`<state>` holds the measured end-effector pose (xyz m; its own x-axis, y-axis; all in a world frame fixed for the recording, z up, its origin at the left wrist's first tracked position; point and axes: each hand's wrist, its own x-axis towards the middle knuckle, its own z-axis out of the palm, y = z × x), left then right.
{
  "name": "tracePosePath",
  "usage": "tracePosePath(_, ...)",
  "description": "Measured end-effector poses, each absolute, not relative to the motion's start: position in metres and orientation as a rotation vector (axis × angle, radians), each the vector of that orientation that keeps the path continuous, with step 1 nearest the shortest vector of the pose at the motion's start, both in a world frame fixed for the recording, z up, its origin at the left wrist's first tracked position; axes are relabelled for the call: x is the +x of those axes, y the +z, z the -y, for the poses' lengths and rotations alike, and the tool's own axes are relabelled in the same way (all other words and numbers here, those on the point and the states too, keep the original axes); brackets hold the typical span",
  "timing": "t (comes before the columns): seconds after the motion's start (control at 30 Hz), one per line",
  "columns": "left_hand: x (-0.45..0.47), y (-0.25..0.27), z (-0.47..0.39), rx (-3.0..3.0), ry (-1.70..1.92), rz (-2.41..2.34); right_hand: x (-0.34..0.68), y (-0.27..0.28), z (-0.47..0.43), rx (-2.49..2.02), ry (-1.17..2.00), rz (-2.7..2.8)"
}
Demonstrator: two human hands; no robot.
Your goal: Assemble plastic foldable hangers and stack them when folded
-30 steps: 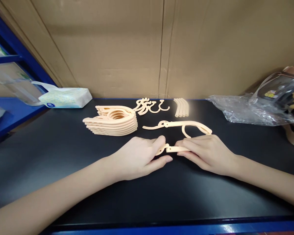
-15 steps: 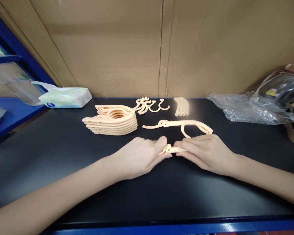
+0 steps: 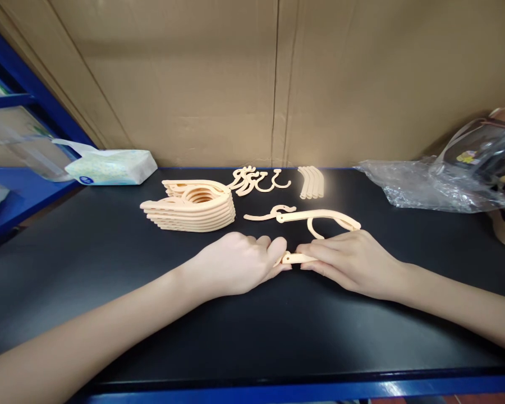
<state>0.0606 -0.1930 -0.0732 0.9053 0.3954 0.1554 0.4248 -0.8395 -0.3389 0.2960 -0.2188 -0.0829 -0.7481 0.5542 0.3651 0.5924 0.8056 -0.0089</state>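
Cream plastic parts of a folding hanger (image 3: pixel 298 258) lie between my two hands. My left hand (image 3: pixel 246 261) is closed, its thumb and fingers pinching the jointed end of the piece and hiding most of it. My right hand (image 3: pixel 347 261) is closed around the arm beside that joint. Just beyond my right hand runs a longer cream arm (image 3: pixel 320 214) with a curved inner strip; its right end meets the back of my fingers, and whether it joins the held part is hidden. A loose hook (image 3: pixel 263 216) lies at its left end.
A stack of folded cream hangers (image 3: pixel 189 216) stands at left on the black table (image 3: pixel 252 336). Behind are several small hooks (image 3: pixel 248 180) and several short curved strips (image 3: pixel 312 182). A tissue pack (image 3: pixel 113 167) sits back left, a clear plastic bag (image 3: pixel 437 185) back right.
The longer arm has shifted slightly down and left, uncovering more of the hook at its end. My left hand has turned a little at the joint. Both hands keep their grip.
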Motion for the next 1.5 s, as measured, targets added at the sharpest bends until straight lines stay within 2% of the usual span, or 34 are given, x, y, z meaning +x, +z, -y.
tracePosePath(0.33,0.0593,-0.0704,0.1946,-2.499,-0.134,0.475,0.2965,-0.0816,0.2197,-0.902,-0.033,2.701)
tracePosePath(0.63,0.0598,-0.0724,0.1938,-2.676,-0.314,0.5,0.2971,-0.0815,0.2197,-0.958,-0.024,2.744)
tracePosePath(1.3,0.0593,-0.074,0.1993,-2.925,-0.3,0.591,0.2979,-0.0763,0.2175,-0.962,0.052,2.771)
tracePosePath(1.5,0.0604,-0.0719,0.1977,-2.918,-0.242,0.611,0.2975,-0.0776,0.2193,-0.956,-0.013,2.751)
